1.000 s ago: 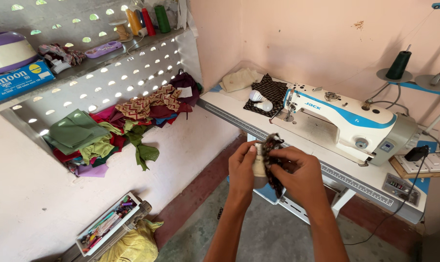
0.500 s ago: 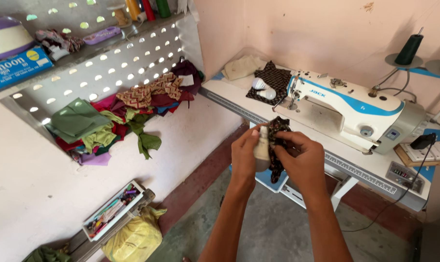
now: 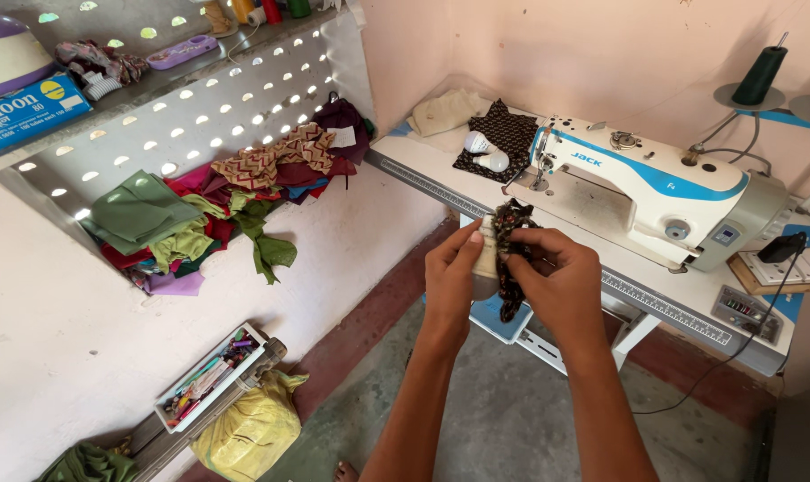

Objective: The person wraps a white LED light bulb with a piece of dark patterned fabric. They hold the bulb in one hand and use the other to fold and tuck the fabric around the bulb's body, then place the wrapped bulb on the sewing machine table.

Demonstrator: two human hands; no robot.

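Both my hands are raised in front of me, holding one small piece of dark patterned cloth [image 3: 510,234] with a pale lining. My left hand [image 3: 454,268] pinches its pale left edge. My right hand [image 3: 558,278] grips the dark right side, fingers curled over it. A strip of the cloth hangs down between my wrists. Just beyond my hands stands a white and blue sewing machine [image 3: 648,183] on a white table [image 3: 440,165].
Two light bulbs [image 3: 485,152] lie on a dark cloth at the table's left end. A wall niche holds a pile of coloured fabrics [image 3: 217,205]. Below it a tray of small items [image 3: 210,379] and a yellow bag [image 3: 249,428] rest on the floor. A thread cone [image 3: 759,76] stands at the right.
My hands have kept hold of the cloth and stayed together. The view has shifted slightly, so the sewing machine and shelf sit a little differently in frame.
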